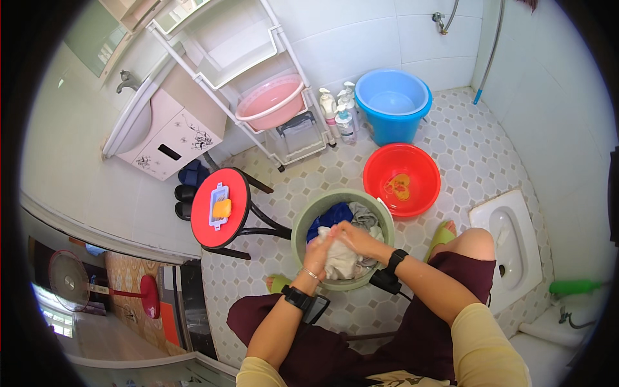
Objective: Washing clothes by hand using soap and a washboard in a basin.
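The washing bucket [299,242] is pale green, and its laundry runs to a white cloth [340,262], a deep blue cloth [335,215] and a grey cloth [367,220]. The basin [424,193] is bright red with a yellow-orange figure on its bottom. The tall bucket [391,129] is strong blue. A black rim rings the red stool [209,192], which carries a pale blue dish [218,195] and orange soap [222,208]. Grey diamonds dot the off-white floor [467,135]; black floral sprays pattern the pale pink cabinet [184,126]. The shorts [412,316] are plain maroon, the slippers [441,238] lime green.

Both hands [316,254] [354,240] tog., gripping — forearms [438,289] angled inward.
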Available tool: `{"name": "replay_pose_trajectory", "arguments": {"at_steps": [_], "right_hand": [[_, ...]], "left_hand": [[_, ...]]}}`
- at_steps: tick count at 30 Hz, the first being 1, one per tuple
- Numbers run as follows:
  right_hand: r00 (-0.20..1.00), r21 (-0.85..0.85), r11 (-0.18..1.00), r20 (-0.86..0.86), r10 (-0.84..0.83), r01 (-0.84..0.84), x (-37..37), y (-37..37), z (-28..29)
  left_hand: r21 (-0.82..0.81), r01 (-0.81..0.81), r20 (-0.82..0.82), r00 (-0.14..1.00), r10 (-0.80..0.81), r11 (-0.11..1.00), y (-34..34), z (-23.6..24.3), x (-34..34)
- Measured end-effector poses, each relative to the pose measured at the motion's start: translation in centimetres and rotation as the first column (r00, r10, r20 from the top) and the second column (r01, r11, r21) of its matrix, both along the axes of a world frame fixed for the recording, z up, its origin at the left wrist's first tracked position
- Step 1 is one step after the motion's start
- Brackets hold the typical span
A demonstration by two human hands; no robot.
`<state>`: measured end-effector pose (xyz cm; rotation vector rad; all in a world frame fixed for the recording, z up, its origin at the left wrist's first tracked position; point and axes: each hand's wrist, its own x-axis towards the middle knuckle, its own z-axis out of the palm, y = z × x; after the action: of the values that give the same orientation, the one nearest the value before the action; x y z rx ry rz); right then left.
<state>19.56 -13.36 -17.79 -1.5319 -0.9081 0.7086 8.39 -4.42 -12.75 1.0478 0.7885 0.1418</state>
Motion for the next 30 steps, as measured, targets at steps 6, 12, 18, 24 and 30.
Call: {"name": "replay_pose_trajectory", "arguments": {"at_steps": [6, 12, 18, 24, 30], "right_hand": [[0.96, -0.304, 0.922, 0.065, 0.272, -0.24, 1.6, -2.5, 2.8], [0.798, 0.014, 1.0, -0.603, 0.011, -0.003, 2.1, -1.8, 1.9], [0.818, 0.253, 0.941, -0.574, -0.04, 0.224, -1.8, -0.2, 6.1], [0.918, 0.15, 0.988, -0.395, 0.024, 0.039, -5.1, -0.6, 9.7], [0.868, 0.002, 0.957, 0.421, -0.263, 0.289, -3.1, 0.8, 6.0]], "left_hand": [[-0.066, -0.296, 0.168, 0.938, 0.303, 0.953, 1.5, 1.2, -0.4], [-0.095, -0.412, 0.152, 0.894, 0.422, 0.906, 1.7, -0.8, -0.3], [-0.019, -0.422, 0.165, 0.893, 0.42, 0.906, 1.9, -2.2, 0.2], [-0.22, -0.263, 0.206, 0.929, 0.308, 0.939, 3.0, -4.4, -0.1], [-0.283, -0.199, 0.049, 0.974, 0.222, 0.938, -2.1, -0.7, 1.2]]}}
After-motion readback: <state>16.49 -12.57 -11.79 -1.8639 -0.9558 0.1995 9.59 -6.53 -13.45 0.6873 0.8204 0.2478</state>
